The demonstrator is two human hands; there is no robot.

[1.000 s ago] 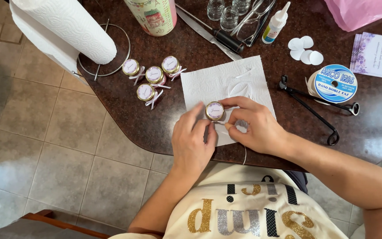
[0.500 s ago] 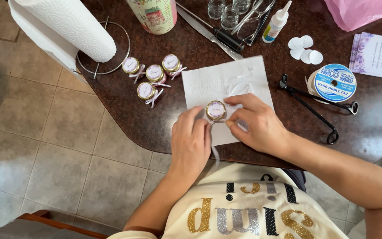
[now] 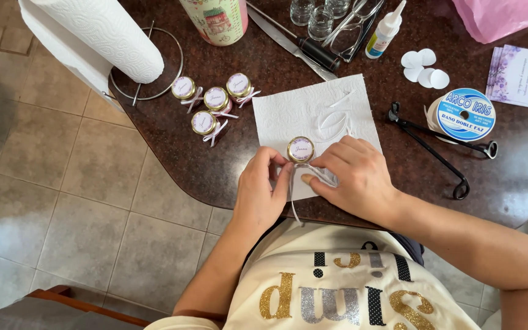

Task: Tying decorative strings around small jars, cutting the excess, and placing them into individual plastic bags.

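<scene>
Jar: small gold-lidded jar (image 3: 300, 150) w/ a round pale label, standing upright on the white paper towel sheet (image 3: 313, 113), near the table's front edge.
Ribbon: thin white ribbon (image 3: 293, 195) wrapped at the jar's neck, loose tail hanging down past the table edge toward the lap. Long axis of that tail runs roughly straight toward the person.
Left hand: left hand (image 3: 263, 192) sits just below-left of the jar, fingertips pinched shut on the ribbon right beside the jar.
Right hand: right hand (image 3: 352, 177) comes in from the right, fingers curled closed, pinching the other bit of ribbon just under the jar, thumb tip pointing left toward the other hand.
Key relation: jar is directly above the gap btwn the 2 hands, both about equally close. Fingertips nearly touching each other at the ribbon, so the knot spot lies on the side of the jar facing the person.
Done ones: 4 similar jars (image 3: 212, 107) w/ bows, grouped to the upper left, well apart from the hands.
Other stuff: paper towel roll (image 3: 102, 33) on a wire stand, ribbon spool (image 3: 462, 113), black long-handled tool (image 3: 435, 150), glue bottle (image 3: 385, 30), knife (image 3: 288, 43), round white stickers (image 3: 424, 67).
Table: dark brown table (image 3: 227, 177), rounded edge.
</scene>
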